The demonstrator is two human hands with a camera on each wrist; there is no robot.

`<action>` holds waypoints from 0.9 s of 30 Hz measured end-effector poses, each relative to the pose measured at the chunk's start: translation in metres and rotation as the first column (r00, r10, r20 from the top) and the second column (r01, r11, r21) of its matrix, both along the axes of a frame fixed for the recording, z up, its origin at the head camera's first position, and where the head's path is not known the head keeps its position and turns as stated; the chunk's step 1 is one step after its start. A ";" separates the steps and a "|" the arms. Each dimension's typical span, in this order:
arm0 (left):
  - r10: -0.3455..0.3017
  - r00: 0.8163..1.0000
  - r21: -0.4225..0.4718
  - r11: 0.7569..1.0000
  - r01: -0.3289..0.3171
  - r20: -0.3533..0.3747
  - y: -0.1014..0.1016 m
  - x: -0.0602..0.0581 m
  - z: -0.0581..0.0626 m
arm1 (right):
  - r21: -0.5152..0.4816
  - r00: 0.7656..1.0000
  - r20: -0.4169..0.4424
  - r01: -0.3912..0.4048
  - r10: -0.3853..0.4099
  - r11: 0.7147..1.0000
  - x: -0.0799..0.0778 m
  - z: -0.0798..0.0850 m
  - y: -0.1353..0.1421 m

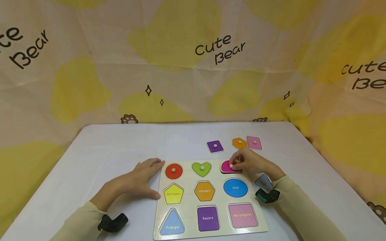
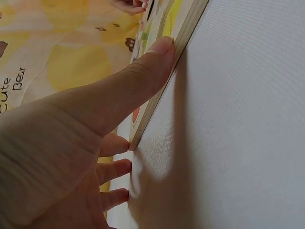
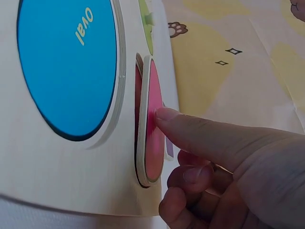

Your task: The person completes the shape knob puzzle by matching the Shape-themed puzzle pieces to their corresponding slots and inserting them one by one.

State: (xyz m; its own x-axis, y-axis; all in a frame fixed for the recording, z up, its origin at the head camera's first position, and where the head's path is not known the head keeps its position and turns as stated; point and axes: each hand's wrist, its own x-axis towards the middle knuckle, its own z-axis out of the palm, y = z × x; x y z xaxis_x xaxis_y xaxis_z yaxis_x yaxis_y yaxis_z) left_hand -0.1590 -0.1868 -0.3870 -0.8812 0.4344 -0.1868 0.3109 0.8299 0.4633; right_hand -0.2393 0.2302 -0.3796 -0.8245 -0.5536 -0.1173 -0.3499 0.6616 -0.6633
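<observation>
A wooden shape puzzle board point(image 1: 188, 177) lies on the table. My right hand point(image 1: 248, 162) pinches the knob of a magenta semicircle-like piece point(image 1: 226, 166) at the board's top right recess. In the right wrist view that magenta piece point(image 3: 155, 129) sits slightly raised and tilted over its recess. My left hand point(image 1: 138, 180) rests along the board's left edge, thumb and fingers spread. The left wrist view shows the thumb point(image 2: 164, 52) against the board's side. A red circle piece point(image 1: 173, 171) and a green heart piece point(image 1: 201, 169) sit in the top row.
Beyond the board lie a purple square piece point(image 1: 215, 146), an orange hexagon piece point(image 1: 239, 143) and a pink rectangle piece point(image 1: 254, 142). A blue triangle piece point(image 1: 263, 181) lies by the right wrist. Labelled recesses include the oval one point(image 1: 235, 187). A patterned cloth point(image 1: 181, 50) hangs behind the white table point(image 1: 120, 144).
</observation>
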 end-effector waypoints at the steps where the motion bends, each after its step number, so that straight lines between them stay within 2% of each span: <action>1: -0.001 1.000 0.001 1.000 0.001 -0.001 0.000 0.000 0.000 | 0.000 1.000 0.006 0.003 -0.003 1.000 0.000 0.000 0.000; 27: -0.009 1.000 -0.008 1.000 0.008 -0.015 0.000 0.001 0.001 | -0.025 0.998 0.029 -0.054 0.054 0.998 -0.002 -0.003 0.002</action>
State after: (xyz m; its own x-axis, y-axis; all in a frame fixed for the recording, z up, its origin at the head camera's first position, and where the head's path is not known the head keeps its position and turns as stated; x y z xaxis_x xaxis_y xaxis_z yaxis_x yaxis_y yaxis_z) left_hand -0.1580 -0.1869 -0.3861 -0.8802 0.4405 -0.1770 0.3249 0.8308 0.4519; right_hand -0.2409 0.2322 -0.3822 -0.7896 -0.6003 -0.1268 -0.3649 0.6256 -0.6895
